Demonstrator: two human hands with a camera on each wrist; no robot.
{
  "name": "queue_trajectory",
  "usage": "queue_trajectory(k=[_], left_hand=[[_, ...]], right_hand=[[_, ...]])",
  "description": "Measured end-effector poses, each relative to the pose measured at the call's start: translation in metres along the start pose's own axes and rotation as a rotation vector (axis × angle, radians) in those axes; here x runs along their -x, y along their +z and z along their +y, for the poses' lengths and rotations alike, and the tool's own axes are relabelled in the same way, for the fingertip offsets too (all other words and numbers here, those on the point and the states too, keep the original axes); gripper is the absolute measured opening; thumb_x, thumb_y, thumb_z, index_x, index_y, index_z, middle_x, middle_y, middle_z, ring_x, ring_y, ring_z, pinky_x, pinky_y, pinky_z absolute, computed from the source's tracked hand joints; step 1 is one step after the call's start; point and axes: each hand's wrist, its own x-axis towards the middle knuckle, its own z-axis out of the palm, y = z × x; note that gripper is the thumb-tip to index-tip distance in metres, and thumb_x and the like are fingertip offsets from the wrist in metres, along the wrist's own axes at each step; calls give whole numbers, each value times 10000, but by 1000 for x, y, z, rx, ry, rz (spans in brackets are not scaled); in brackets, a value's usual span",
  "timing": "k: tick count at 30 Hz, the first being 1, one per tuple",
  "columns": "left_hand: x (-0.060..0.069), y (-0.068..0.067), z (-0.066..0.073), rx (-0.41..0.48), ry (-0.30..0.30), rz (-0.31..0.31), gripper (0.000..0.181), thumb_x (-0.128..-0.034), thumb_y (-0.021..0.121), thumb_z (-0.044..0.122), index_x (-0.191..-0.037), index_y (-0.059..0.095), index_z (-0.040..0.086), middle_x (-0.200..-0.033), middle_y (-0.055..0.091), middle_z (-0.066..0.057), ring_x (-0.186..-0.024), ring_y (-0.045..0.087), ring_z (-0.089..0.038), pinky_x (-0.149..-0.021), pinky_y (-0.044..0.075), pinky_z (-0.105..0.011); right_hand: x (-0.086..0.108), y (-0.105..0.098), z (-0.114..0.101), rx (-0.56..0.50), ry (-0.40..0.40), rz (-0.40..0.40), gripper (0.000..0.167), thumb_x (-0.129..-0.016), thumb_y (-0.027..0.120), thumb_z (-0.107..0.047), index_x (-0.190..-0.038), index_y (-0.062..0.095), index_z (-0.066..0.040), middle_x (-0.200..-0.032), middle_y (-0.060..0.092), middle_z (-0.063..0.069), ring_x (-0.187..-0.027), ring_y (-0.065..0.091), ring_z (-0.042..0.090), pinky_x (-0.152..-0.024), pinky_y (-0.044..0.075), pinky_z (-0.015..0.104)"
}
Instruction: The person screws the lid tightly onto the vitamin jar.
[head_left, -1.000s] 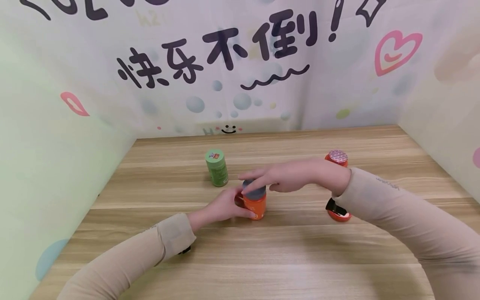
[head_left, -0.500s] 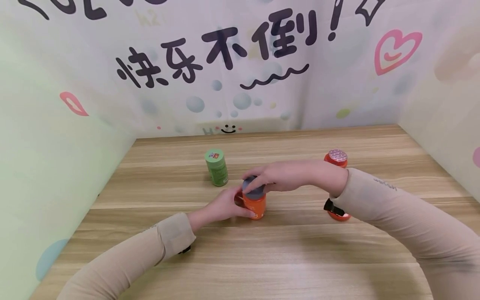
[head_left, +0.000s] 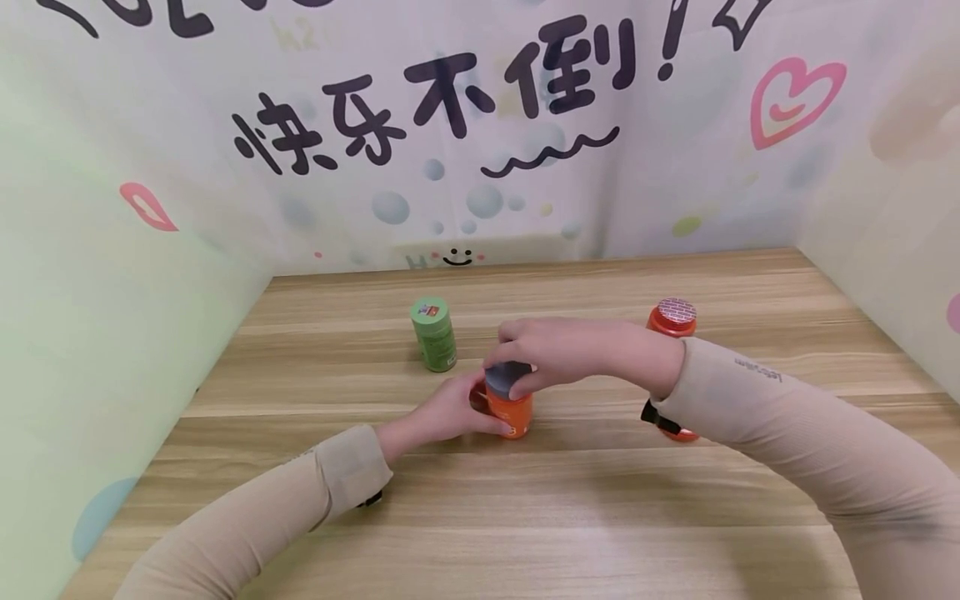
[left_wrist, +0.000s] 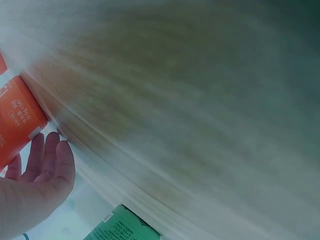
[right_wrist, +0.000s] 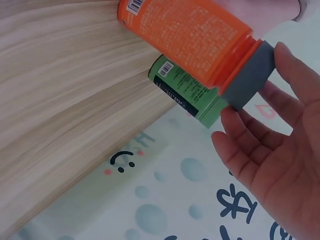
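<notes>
An orange bottle with a dark grey cap stands upright on the wooden table. My left hand holds its body from the left, thumb on the near side. On the cap is my right hand, reaching in from the right and gripping the cap's edge between thumb and fingers. In the right wrist view the cap sits at the bottle's neck, and a strip of orange shows below it. The left wrist view shows only part of the orange bottle beside the fingers.
A green canister stands behind and left of the orange bottle. On the right, a red bottle with a brick-patterned top is partly hidden by my right forearm. Printed cloth walls enclose the table's back and sides.
My right hand's fingers, spread over the cap one second ago, have closed round it, with the thumb now at its near edge. The left hand and the bottle have stayed in place.
</notes>
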Motion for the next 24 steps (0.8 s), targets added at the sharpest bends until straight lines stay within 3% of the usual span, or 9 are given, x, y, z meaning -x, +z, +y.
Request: queue_trajectory(k=[9,16,21,24], left_hand=[[0,0,-1,-9,8,14,601,-726,777,208,-1247,500,95,-1133,605,-31,-971,556,-150,-850,461,-274],[1,0,1,10,-22,15,582,-730,775,201,-1235,507,90,-1146,605,-27,-980,563,-148,-867,456,-279],[1,1,1,27,-25,12,572,-734,773,210,-1228,509,92,-1164,601,-24,-1013,558,-147,-902,444,-297],[1,1,1,30,-30,16,561,-729,777,208,-1211,518,87,-1131,612,-24,-978,563,-142,-866,456,-280]], right_hand=[[-6,8,-4,67,111,51,421,-834,627,-427,-1084,581,-90,-955,552,19,-774,514,125,-669,454,233],[-12,19,-8,157,245,112,446,-820,569,-540,-881,495,-105,-690,486,-31,-552,468,115,-448,348,214],[-13,25,-10,197,265,165,481,-813,554,-574,-855,477,-101,-645,460,-24,-530,445,126,-414,304,210],[-11,25,-8,229,243,175,529,-800,541,-618,-889,500,-98,-713,497,-15,-607,472,136,-478,365,233]])
